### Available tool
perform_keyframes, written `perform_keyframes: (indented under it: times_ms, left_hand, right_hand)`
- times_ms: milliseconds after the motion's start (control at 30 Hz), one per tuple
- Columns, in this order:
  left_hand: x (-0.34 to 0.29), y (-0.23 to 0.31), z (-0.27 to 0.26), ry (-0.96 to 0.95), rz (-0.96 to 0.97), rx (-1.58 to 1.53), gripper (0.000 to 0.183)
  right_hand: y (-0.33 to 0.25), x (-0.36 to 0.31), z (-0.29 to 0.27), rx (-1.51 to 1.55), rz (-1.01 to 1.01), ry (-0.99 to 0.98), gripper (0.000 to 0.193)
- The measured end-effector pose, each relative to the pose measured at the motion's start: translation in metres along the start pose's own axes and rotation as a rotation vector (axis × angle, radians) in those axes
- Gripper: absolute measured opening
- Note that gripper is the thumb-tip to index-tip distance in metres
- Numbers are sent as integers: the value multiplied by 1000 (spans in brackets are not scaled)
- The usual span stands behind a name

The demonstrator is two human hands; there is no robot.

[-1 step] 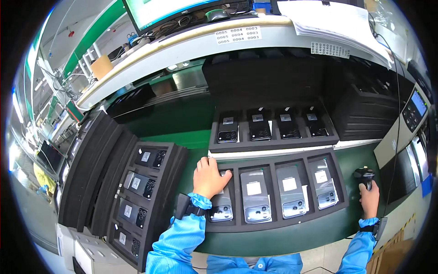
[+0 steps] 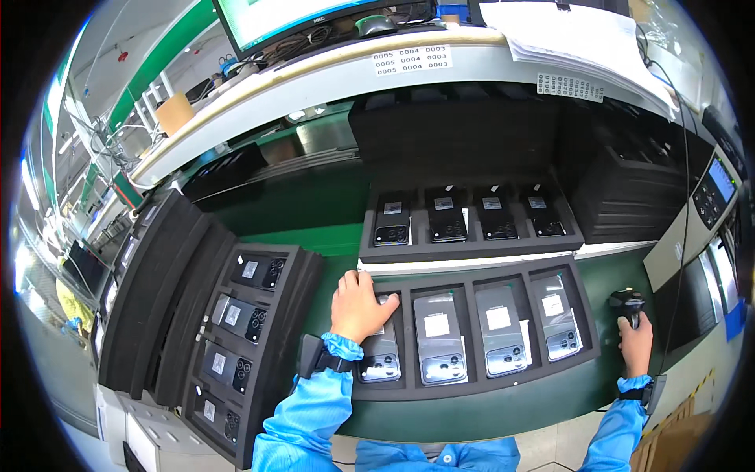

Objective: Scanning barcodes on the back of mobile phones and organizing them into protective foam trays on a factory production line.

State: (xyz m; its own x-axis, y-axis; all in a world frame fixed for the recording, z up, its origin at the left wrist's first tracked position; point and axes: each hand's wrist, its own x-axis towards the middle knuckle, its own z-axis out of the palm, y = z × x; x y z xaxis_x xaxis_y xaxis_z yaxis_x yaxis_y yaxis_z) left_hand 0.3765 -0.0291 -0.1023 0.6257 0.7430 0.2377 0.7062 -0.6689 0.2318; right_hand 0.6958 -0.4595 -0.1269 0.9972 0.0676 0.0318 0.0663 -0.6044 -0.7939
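Front foam tray (image 2: 440,391) has four grey phones (image 2: 440,346), one per slot. Left hand (image 2: 364,305) lies over its left end, thumb spread at the leftmost phone (image 2: 382,367); can't tell if those fingers grip anything. Right hand (image 2: 635,344) has its fingers wrapped round a black scanner (image 2: 627,299). Back tray (image 2: 472,249) and left tray (image 2: 292,315): four dark phones (image 2: 499,224) each. Bare worktop (image 2: 472,414) between front tray and scanner, plus a strip along the near edge.

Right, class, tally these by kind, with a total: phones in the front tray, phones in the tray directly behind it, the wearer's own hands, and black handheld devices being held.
Front-tray phones: 4
Rear-tray phones: 4
Hands, left hand and right hand: 2
Black handheld device: 1
Total: 11
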Motion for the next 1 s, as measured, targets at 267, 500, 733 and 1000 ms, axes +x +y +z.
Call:
perform_keyframes:
  times_ms: [267, 500, 733, 1000]
  left_hand:
    - [-3, -11, 0, -35, -43, -171, 67]
    - [-3, -19, 0, 142, 55, -502, 61]
    - [-9, -61, 3, 13, -122, -1431, 5]
    - [-11, -57, 14, 129, -32, -1410, 9]
  right_hand:
    - [-8, 0, 1, -42, -48, -19, 21]
    - [-6, 7, 3, -21, 12, -54, 21]
    - [-1, 15, 8, 24, -47, -47, 18]
    - [-14, 18, 14, -64, -22, 3, 19]
